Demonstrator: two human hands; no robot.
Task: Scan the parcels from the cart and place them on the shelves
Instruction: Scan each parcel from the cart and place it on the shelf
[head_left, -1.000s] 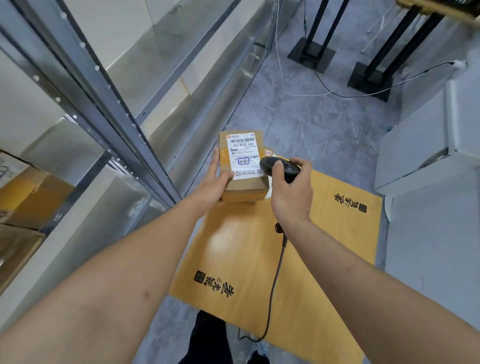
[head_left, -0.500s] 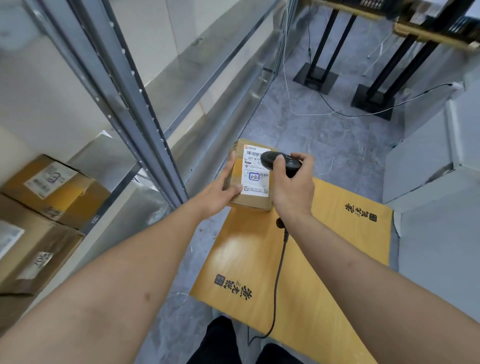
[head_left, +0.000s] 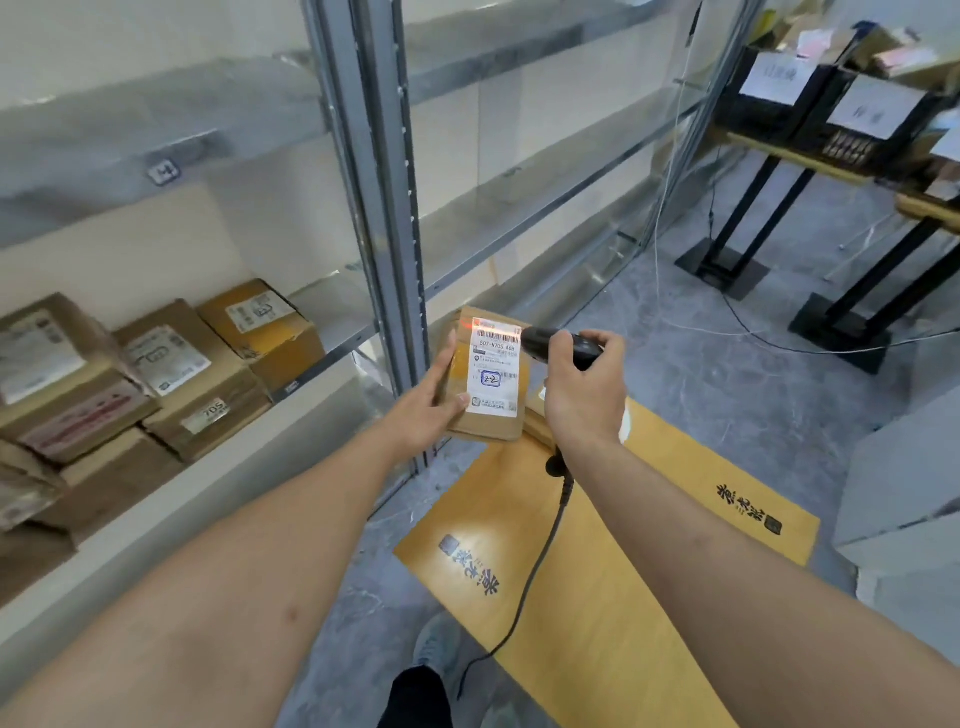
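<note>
Left hand (head_left: 423, 410) grips small parcel (head_left: 485, 382), label up; right hand (head_left: 584, 392) just beside, fingers wrapped round scanner (head_left: 563, 347), red beam across barcode.

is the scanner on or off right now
On: the black handheld scanner in the right hand casts a red line across the barcode on the small brown cardboard parcel.

Label (head_left: 494, 373) on the parcel (head_left: 485, 387) I hold: "507-N705 A68", handwritten "2-2", shelved box (head_left: 208, 410) tag: "705"
</note>
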